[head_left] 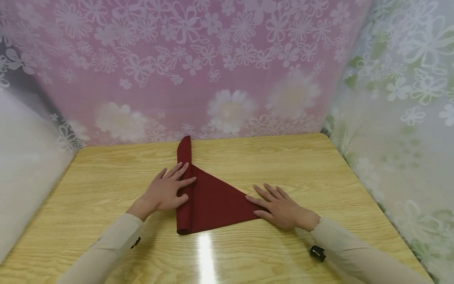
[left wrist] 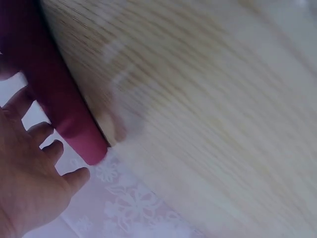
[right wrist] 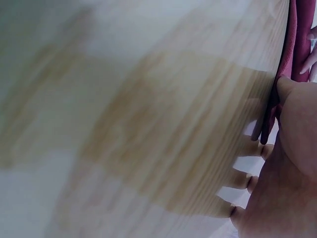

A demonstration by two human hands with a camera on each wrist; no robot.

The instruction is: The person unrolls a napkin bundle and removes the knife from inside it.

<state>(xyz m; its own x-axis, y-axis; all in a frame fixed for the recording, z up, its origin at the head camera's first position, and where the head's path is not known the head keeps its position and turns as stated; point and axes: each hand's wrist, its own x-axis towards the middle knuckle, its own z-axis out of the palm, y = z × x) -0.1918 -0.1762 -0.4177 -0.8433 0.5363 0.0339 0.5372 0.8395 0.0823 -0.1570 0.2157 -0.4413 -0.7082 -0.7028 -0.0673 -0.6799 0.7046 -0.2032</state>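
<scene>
A dark red cloth (head_left: pixel 220 201) lies on the wooden table, its left side rolled into a tube (head_left: pixel 184 221) and the rest a flat triangle tapering to the right. My left hand (head_left: pixel 166 191) rests across the middle of the rolled part, fingers spread and fairly straight; the left wrist view shows its fingers beside the roll (left wrist: pixel 74 114). My right hand (head_left: pixel 283 209) lies palm down over the triangle's right tip, which it hides. In the right wrist view, the right thumb (right wrist: pixel 286 88) touches the red cloth's edge (right wrist: pixel 285 64).
The glossy wood-grain table (head_left: pixel 117 165) stretches around the cloth, with a bright light reflection in front. A pink floral curtain (head_left: pixel 159 98) hangs along the back edge, and a white-green floral one (head_left: pixel 393 130) at the right. A black clip-like piece (head_left: pixel 317 253) sits under the right sleeve.
</scene>
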